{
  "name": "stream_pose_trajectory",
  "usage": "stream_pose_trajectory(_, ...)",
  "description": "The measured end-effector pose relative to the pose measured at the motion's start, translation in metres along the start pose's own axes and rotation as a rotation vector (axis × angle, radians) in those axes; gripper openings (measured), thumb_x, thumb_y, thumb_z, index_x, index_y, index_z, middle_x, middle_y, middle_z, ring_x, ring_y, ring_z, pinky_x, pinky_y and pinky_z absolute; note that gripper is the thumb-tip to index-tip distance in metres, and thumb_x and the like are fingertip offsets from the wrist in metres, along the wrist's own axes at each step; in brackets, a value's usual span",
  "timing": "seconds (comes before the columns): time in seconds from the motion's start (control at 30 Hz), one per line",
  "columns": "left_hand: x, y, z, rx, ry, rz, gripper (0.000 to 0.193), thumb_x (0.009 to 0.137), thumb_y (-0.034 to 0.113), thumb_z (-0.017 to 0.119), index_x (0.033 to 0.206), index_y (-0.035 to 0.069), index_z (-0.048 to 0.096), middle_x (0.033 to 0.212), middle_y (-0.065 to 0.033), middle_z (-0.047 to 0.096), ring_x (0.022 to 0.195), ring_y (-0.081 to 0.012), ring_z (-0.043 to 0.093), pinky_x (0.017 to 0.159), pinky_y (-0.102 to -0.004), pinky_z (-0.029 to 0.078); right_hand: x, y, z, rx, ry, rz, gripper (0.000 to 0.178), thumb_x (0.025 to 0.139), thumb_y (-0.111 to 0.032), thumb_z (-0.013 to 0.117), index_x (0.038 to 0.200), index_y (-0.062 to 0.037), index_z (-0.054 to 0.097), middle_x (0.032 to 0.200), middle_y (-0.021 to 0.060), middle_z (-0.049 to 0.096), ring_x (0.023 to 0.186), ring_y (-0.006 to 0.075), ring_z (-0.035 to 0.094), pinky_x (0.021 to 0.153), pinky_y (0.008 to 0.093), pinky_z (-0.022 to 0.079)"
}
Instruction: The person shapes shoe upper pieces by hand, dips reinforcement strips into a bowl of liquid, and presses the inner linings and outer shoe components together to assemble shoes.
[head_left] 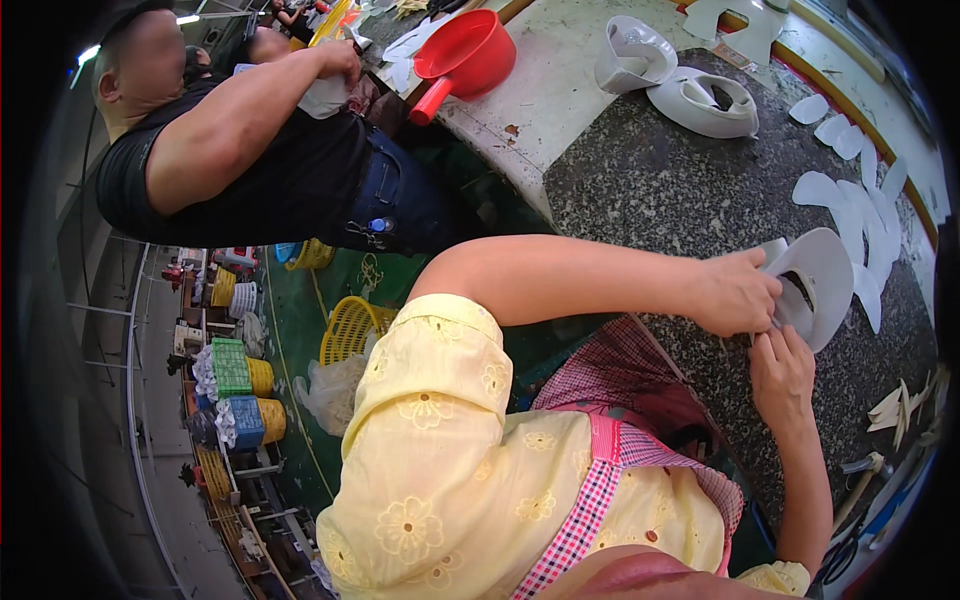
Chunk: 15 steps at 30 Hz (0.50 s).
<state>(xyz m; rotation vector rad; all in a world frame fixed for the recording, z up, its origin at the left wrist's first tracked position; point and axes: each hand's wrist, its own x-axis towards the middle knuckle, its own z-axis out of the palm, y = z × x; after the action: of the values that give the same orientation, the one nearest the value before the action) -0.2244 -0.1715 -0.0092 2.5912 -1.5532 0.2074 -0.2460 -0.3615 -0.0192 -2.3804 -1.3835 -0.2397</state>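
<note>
Over the right-hand part of the speckled slab [640,190], the left hand [735,292] and the right hand [785,375] both hold a white shoe piece [832,285] by its near left edge, fingers bent close together (whether it touches the slab, I cannot tell). Two similar pieces [705,118] sit by the slab's far edge; flat white cutouts [850,205] lie along its right side. A red scoop [480,55] stands beyond its far left.
</note>
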Motion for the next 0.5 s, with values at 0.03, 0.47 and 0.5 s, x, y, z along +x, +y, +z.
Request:
stream_pose_trajectory(0.03, 0.004, -0.004, -0.005, -0.081, -0.093, 0.000, 0.005, 0.063, 0.021, 0.063, 0.067, 0.018, 0.061, 0.073, 0.0093, 0.057, 0.086, -0.0104, 0.048, 0.067, -0.0345, 0.036, -0.001, 0.002, -0.001, 0.038, -0.023, 0.014, 0.013, 0.065, -0.002, 0.057, 0.076, 0.0001, 0.051, 0.082, 0.0124, 0.056, 0.070, 0.0279, 0.051, 0.058, 0.0370, 0.042)
stream_pose_trajectory(0.47, -0.001, -0.003, -0.037, -0.293, 0.760, -0.579, 0.020, 0.078, 0.016, 0.064, 0.097, 0.008, 0.062, 0.094, -0.0051, 0.061, 0.095, -0.0209, 0.054, 0.079, -0.0314, 0.042, 0.020, 0.036, -0.032, 1.034, 0.316, 0.513, 0.019, 0.078, -0.016, 0.065, 0.083, 0.0001, 0.056, 0.074, 0.0039, 0.062, 0.068, 0.0115, 0.059, 0.062, 0.0262, 0.045)
stream_pose_trajectory(0.5, -0.003, 0.005, -0.029, -0.298, 0.781, -0.563, 0.020, 0.078, 0.016, 0.064, 0.097, 0.008, 0.062, 0.094, -0.0051, 0.061, 0.095, -0.0209, 0.054, 0.079, -0.0314, 0.042, 0.021, 0.031, -0.036, 1.175, 0.418, 0.538, 0.020, 0.080, -0.016, 0.064, 0.086, 0.0015, 0.057, 0.078, 0.0042, 0.063, 0.072, 0.0098, 0.058, 0.064, 0.0251, 0.046)
